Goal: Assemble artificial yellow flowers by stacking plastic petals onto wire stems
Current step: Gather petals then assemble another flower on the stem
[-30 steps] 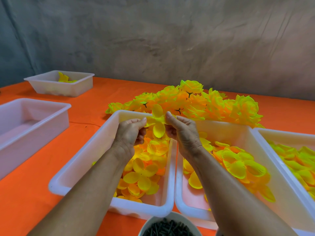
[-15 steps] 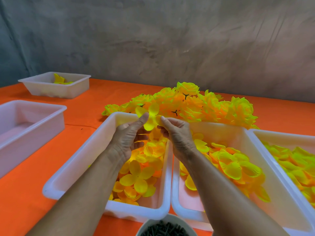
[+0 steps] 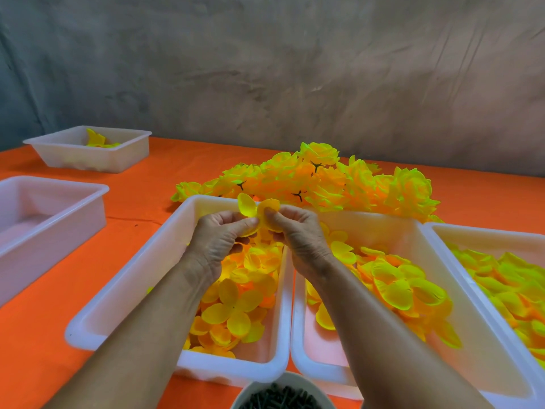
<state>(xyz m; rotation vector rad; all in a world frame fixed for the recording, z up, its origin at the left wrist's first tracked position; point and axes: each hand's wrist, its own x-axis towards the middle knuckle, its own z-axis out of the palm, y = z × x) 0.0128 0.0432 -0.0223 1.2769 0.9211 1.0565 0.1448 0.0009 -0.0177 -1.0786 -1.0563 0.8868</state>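
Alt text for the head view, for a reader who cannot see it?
Left hand and right hand pinch a yellow petal piece above white bins of loose petals; finished yellow flowers are piled behind on an orange table.

Orange tablecloth (image 3: 141,196), wrinkled grey backdrop (image 3: 265,69), empty white bin (image 3: 44,219) at left

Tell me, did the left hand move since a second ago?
Yes. The left hand slid right, nearer the rim between the two middle trays, so its fingertips now meet the right hand on the petal piece.
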